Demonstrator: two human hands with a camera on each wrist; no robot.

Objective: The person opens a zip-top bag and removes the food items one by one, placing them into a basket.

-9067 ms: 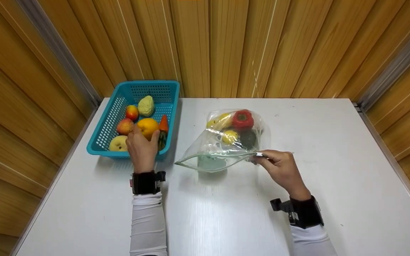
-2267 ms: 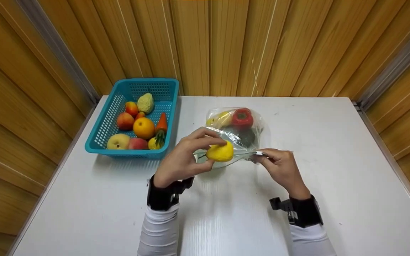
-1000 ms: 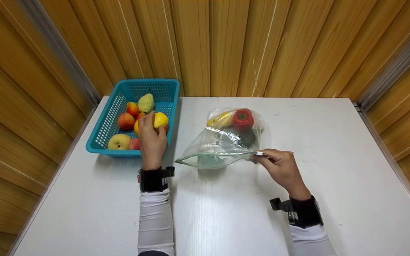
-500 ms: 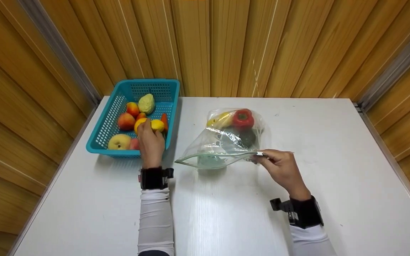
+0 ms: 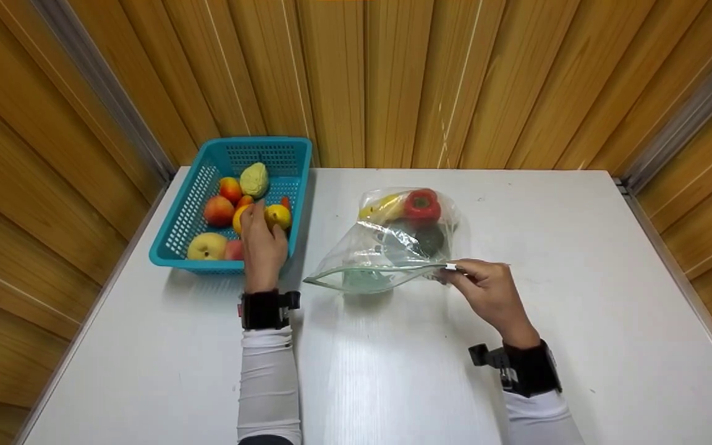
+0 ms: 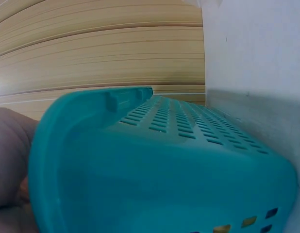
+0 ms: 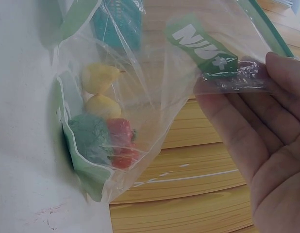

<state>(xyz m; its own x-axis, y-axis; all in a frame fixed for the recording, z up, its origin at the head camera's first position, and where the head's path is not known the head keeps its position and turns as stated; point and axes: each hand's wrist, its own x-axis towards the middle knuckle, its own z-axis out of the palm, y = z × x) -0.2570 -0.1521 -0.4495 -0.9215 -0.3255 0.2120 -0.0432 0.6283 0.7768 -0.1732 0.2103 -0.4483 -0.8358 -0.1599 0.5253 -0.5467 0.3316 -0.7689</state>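
Observation:
In the head view my left hand reaches over the front rim of the teal basket. A lemon lies at its fingertips, beside the orange and over the carrot; the fingers look loose next to it. In the left wrist view the basket wall hides most of that hand. My right hand pinches the right end of the clear zip bag's mouth. Inside the bag are a red bell pepper, a banana and a dark green round item.
The basket also holds a yellowish peach, a red fruit partly behind the hand, two red-orange fruits and a pale green cabbage. Wood-look panels rise behind the white table.
The lemon, held over the bag mouth about two seconds ago, has travelled left into the basket. Over the last half second it shifts slightly right, apart from the fingers. The right hand stays put.

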